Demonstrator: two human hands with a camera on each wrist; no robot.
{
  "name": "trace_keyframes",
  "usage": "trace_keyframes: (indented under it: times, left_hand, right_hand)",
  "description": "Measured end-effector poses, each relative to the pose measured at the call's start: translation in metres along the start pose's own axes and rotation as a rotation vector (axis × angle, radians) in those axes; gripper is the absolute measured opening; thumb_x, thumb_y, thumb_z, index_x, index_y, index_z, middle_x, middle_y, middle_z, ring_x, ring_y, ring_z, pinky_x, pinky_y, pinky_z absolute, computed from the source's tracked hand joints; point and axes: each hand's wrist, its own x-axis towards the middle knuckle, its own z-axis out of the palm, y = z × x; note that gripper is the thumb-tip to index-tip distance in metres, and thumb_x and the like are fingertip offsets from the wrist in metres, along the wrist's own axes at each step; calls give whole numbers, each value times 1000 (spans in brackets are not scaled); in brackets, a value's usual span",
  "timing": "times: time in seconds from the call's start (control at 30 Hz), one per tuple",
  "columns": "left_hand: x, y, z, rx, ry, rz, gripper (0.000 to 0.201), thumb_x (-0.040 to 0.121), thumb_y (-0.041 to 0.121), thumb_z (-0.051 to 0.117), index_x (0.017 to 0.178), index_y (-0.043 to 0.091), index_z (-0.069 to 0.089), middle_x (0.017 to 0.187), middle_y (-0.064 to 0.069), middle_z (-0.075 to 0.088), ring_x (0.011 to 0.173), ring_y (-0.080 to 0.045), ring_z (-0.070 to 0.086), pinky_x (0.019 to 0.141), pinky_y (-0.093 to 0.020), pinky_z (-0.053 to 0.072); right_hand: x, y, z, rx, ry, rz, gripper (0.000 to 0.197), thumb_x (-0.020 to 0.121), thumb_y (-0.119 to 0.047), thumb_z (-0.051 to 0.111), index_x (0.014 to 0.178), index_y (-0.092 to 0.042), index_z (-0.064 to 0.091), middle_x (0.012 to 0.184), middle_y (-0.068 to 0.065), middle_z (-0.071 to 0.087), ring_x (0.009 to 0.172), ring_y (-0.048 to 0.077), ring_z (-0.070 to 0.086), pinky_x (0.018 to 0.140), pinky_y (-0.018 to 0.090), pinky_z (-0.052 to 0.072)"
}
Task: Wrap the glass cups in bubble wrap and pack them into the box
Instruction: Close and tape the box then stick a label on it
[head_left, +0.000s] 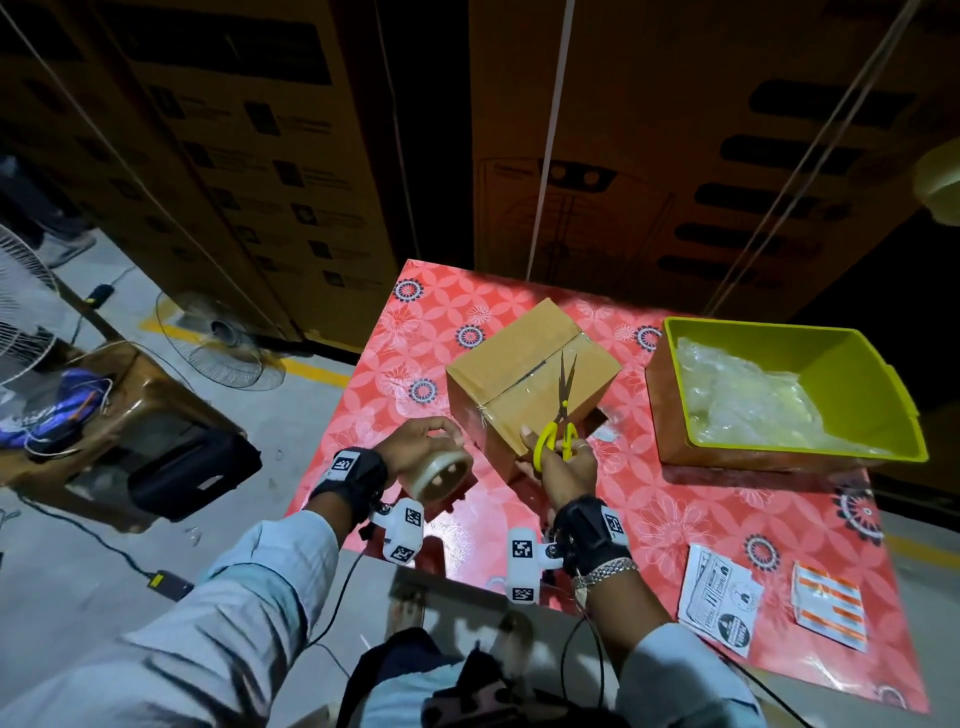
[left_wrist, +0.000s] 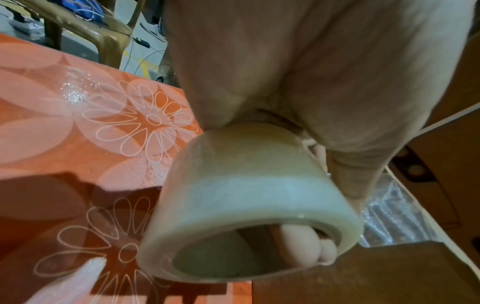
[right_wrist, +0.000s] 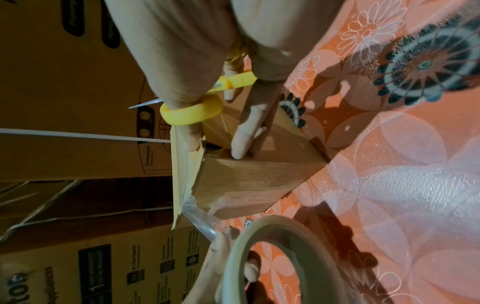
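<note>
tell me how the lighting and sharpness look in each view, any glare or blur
Head view: dim surroundings, the red tablecloth brightly lit, edges bent by the wide lens. Left wrist view: the tape roll and left hand fill the frame, soft and close, with a glare patch on the tablecloth. Right wrist view: the right hand on the yellow scissors casts hard shadows; the near tape roll is blurred.

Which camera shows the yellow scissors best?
The head view: the whole scissors show, yellow handles in the right hand, blades over the box. The right wrist view shows only the handles and a blade tip. The left wrist view shows none.
</note>
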Motion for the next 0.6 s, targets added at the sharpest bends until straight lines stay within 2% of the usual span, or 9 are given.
trace_keyframes:
  times: [0.13, 0.17, 0.23, 0.3, 0.33, 0.4, 0.47, 0.53, 0.6]
  left_hand:
    - [-3, -2, -8, -88, -58, -22, 3, 98, 15, 67, 99, 17, 66, 94, -3, 75, 66, -17, 68, 57, -23, 52]
    - [-2, -2, -9, -77, -49, -22, 2, 98, 15, 67, 99, 17, 66, 92, -2, 75, 66, -16, 68, 57, -23, 52]
    - [0, -2, -10, -45, -24, -7, 3, 98, 16, 68, 95, 18, 68, 92, -3, 73, 67, -16, 68, 60, -24, 53]
    - [4, -3, -10, -25, 9, 1, 2, 95, 16, 71, 94, 16, 71, 97, -10, 73, 71, -20, 67, 65, -27, 55]
    - [5, -3, -9, -18, 19, 0, 1, 94, 15, 72, 94, 15, 72, 100, -13, 73, 74, -21, 67, 68, -29, 56]
    - [8, -3, -9, 14, 33, 1, 2, 93, 15, 73, 95, 13, 73, 102, -14, 74, 78, -24, 67, 73, -32, 55]
    - [8, -2, -9, 52, 35, 17, 3, 94, 15, 73, 91, 15, 73, 99, -8, 73, 82, -23, 65, 79, -34, 54]
    - [7, -1, -10, 46, 23, 30, 7, 94, 15, 73, 87, 17, 73, 96, -4, 72, 84, -22, 65, 83, -35, 53]
    - [7, -1, -12, 24, 9, 41, 9, 94, 14, 73, 85, 16, 73, 93, -2, 72, 83, -21, 65, 80, -33, 52]
  right_hand:
    - [1, -2, -7, -228, -21, -134, 38, 85, -28, 83, 103, -13, 54, 97, 10, 69, 74, 19, 75, 58, 24, 55]
    - [2, -3, -13, -272, -37, -207, 35, 87, -30, 81, 102, -13, 54, 94, 10, 65, 71, 19, 71, 58, 24, 54]
    - [0, -9, -27, -441, -84, -361, 34, 88, -42, 77, 95, -17, 55, 95, 12, 58, 77, 26, 65, 65, 28, 54]
    - [-15, -20, -39, -584, -216, -418, 31, 89, -46, 75, 89, -20, 59, 92, 5, 59, 78, 19, 62, 69, 29, 53]
    - [-27, -26, -43, -621, -327, -372, 30, 91, -46, 74, 90, -18, 63, 89, 1, 64, 77, 14, 63, 71, 28, 52]
    - [-51, -38, -49, -669, -559, -244, 34, 91, -52, 68, 88, -18, 70, 84, -4, 72, 79, 13, 67, 76, 29, 49]
    - [-70, -47, -52, -656, -770, -17, 38, 93, -50, 59, 75, -17, 63, 65, -6, 66, 59, 10, 62, 66, 25, 45]
    - [-74, -48, -53, -651, -850, 161, 39, 93, -48, 50, 71, -16, 53, 56, -11, 58, 50, 6, 55, 59, 23, 43]
    - [-67, -45, -52, -766, -825, 235, 47, 88, -58, 51, 71, -15, 53, 60, -10, 61, 54, 9, 59, 64, 27, 48]
